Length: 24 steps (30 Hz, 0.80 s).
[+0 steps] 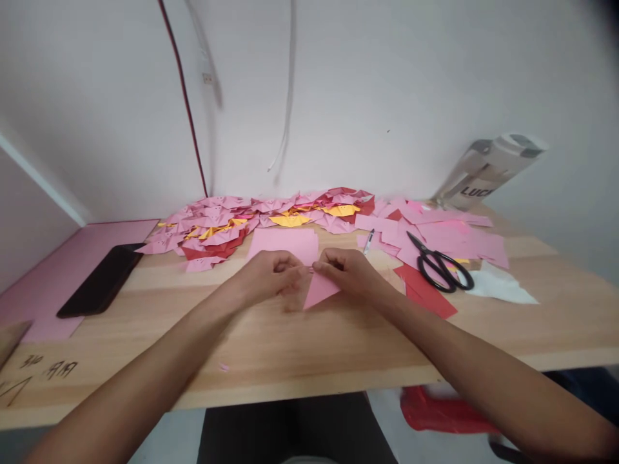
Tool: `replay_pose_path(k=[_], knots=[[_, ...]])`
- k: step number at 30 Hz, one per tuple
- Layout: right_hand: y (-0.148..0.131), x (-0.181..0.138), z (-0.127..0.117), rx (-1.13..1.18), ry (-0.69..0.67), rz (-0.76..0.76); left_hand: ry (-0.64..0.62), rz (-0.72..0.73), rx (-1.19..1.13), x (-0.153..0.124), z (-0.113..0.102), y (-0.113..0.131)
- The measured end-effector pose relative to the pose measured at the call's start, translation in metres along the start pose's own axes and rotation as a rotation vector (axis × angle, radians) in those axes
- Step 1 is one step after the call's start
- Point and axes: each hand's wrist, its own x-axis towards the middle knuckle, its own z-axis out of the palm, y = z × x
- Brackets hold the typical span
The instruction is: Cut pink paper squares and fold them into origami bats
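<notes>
Between my two hands, just above the wooden table, is a small folded piece of pink paper [321, 291], with a pointed corner hanging down. My right hand [349, 269] pinches it between thumb and fingers. The closed fingertips of my left hand [269, 276] meet the upper left edge of the same paper; the exact grip is partly hidden. Just behind my hands lies a flat stack of pink paper sheets [284, 242]. A pen [369, 241] rests beyond my right hand.
Folded pink, red and yellow paper pieces [217, 219] are heaped along the wall. Black-handled scissors [439, 265] lie on loose paper at right, near a white scrap [498, 283]. A phone [101, 281] sits on a large pink sheet [29, 290]. A clear bag [483, 174] leans at back right.
</notes>
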Motion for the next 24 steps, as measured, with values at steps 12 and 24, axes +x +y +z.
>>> replay_pose_path(k=[12,24], knots=[[0.000,0.002,0.017,0.044,-0.097,0.065,-0.036,0.012,-0.213,0.003,0.016,-0.017],[-0.005,0.032,0.026,-0.090,-0.189,0.008,0.062,0.078,-0.156,0.004,-0.009,-0.037]])
